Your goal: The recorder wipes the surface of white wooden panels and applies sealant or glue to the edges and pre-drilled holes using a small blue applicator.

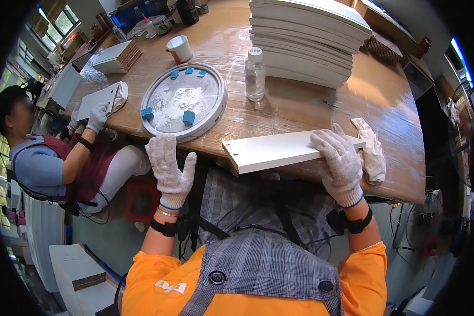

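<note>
My left hand (171,167), in a white knit glove, is raised just below the round tray's near edge with its fingers stretched and thumb apart, holding nothing. My right hand (338,166), gloved too, grips the right part of a white board (274,151). Small dark holes mark the board's left end, which juts over the table's near edge; my fingers lie across its face. The round tray (158,97) carries white paste (187,98) and several small blue sponge blocks (188,117) around its rim. A crumpled white cloth (373,152) lies beside my right hand.
A clear bottle (255,76) stands right of the tray, before a tall stack of white boards (303,45). A white tub (180,49) sits behind the tray. At left, a co-worker (63,152) with gloved hands holds another board (97,102) near a smaller stack (118,57).
</note>
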`<state>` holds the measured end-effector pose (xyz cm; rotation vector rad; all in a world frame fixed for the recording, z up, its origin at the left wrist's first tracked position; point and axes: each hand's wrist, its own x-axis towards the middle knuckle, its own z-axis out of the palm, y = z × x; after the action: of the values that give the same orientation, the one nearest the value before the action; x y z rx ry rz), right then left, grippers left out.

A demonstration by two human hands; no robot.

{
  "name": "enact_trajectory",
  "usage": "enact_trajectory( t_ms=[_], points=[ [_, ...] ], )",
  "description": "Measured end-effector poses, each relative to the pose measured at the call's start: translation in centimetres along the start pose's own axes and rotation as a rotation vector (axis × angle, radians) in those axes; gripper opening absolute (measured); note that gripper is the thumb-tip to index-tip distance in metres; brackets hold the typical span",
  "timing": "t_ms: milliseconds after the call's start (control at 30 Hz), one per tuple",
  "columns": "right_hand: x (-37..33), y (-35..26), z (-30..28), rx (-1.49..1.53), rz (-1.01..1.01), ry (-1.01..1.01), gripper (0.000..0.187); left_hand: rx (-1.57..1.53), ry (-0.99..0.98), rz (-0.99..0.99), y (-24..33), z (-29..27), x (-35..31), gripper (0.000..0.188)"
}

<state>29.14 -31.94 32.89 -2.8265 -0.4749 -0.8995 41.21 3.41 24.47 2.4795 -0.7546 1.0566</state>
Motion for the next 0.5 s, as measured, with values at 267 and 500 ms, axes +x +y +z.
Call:
enact_trajectory(
  t_ms=[267, 500],
  points=[
    [-2.8, -0.9, -4.2, 0.837, 0.844, 0.123, 0.026, -1.731, -0.812, -0.535, 9.9, 0.4, 3.6, 0.097],
    [-8.4, 1.1, -1.8, 1.349, 0.948, 0.209, 0.025, -1.583, -0.838, -0.637, 17.5, 3.3, 4.0, 0.04]
  ],
)
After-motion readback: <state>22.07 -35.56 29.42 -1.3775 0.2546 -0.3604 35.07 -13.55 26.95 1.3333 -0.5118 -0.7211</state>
